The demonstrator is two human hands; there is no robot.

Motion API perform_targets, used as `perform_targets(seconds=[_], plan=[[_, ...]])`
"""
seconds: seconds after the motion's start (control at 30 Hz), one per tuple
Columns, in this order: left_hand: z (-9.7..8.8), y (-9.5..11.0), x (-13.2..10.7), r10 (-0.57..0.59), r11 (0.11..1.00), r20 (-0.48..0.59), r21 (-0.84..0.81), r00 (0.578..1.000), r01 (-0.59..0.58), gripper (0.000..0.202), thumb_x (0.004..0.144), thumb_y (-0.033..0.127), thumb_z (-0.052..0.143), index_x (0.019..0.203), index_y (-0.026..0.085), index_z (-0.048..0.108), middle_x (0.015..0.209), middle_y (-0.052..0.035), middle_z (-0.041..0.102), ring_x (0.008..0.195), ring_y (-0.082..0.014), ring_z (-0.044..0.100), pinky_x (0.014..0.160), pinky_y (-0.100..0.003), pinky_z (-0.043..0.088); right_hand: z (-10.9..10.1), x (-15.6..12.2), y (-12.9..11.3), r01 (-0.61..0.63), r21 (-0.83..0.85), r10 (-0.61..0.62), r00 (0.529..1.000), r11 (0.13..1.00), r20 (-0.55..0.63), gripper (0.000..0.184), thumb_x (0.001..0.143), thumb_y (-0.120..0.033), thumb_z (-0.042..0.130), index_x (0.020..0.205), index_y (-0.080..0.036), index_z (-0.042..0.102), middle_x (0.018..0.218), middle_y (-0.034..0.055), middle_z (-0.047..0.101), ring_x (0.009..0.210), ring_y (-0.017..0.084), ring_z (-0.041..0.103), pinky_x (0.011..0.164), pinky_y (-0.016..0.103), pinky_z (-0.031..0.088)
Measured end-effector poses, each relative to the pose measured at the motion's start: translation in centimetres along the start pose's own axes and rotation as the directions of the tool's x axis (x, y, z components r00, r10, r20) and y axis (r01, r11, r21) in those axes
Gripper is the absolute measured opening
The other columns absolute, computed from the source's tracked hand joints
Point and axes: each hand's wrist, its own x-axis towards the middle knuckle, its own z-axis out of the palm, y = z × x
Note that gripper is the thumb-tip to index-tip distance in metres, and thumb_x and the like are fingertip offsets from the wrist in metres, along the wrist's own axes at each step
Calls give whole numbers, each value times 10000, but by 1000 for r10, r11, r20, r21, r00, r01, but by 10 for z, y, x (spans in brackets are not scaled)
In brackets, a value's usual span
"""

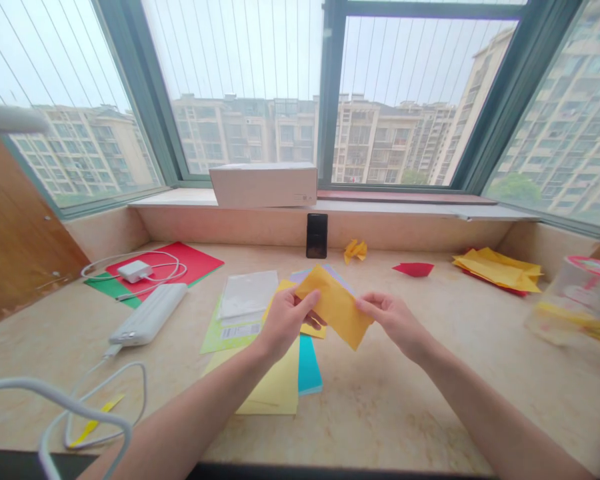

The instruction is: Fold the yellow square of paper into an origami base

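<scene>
White cable [144,393] curls left on the counter [405,413], by colored paper [275,380]; left hand [285,323] and right hand [393,323] pinch folded yellow paper [336,305].

An orange-yellow folded paper sheet [335,307] shows plain, unpatterned colour. Beneath it lie a flat turquoise paper sheet [310,365] and a flat pale yellow paper sheet [275,387]. Leftward, a bright red paper sheet [180,263] overlaps a flat green paper sheet [111,288]. The beige stone counter [380,413] carries faint brownish marble mottling.
</scene>
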Motion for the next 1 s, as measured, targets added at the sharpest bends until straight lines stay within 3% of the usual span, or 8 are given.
perform_targets(seconds=[0.1,0.2,0.3,0.47,0.57,0.7,0.9,1.0], plan=[[-2,0,2,95,993,-158,85,983,-82,350,818,451,716,902,116,663,741,-45,704,527,-102,602,427,-169,434,5,-7,-2,-22,-91,49,950,996,309,333,765,-494,774,846,-173,736,812,43,744,780,192,663,749,307,492],[2,-2,-2,78,983,-80,174,994,-63,332,803,441,721,869,124,642,674,-16,666,463,-83,541,367,-154,359,13,-10,-3,31,-100,14,909,995,416,343,830,-511,708,927,-184,751,831,44,737,770,185,647,738,303,484],[9,-5,-8,66,972,27,223,997,-71,326,817,445,698,816,132,609,603,16,607,405,-64,480,356,-156,349,16,-9,-2,67,-69,-37,929,995,368,425,845,-572,660,982,-182,756,827,55,733,741,189,633,691,302,473],[15,-9,-13,72,981,84,172,994,-85,360,899,505,564,791,163,543,562,39,533,397,-93,491,365,-190,381,12,-7,2,68,-88,-37,950,994,311,473,840,-607,645,977,-172,770,811,61,731,743,210,634,698,328,483],[14,-10,-12,125,969,64,205,990,-136,369,921,476,531,714,172,508,560,46,480,446,-93,472,410,-192,359,12,-7,3,86,-92,-57,958,992,281,454,852,-593,643,972,-174,771,809,52,729,723,191,622,689,310,477],[12,-10,-11,216,923,45,318,975,-219,385,915,406,556,627,166,468,572,50,413,531,-85,395,491,-197,304,14,-8,2,147,-103,-131,980,984,149,448,908,-577,576,957,-179,775,765,45,719,668,172,600,662,298,473],[14,-11,-13,192,924,62,326,979,-202,392,924,411,550,625,174,455,562,55,371,531,-90,364,496,-211,272,17,-12,-4,169,8,-169,981,986,92,376,898,-542,608,979,-224,790,879,59,765,808,247,689,827,392,528],[16,-12,-14,190,920,67,336,980,-201,411,914,415,569,602,177,450,543,57,374,508,-87,358,482,-212,258,21,-15,-8,160,25,-161,985,987,59,381,879,-560,622,976,-233,793,916,66,771,862,282,704,810,402,539]])
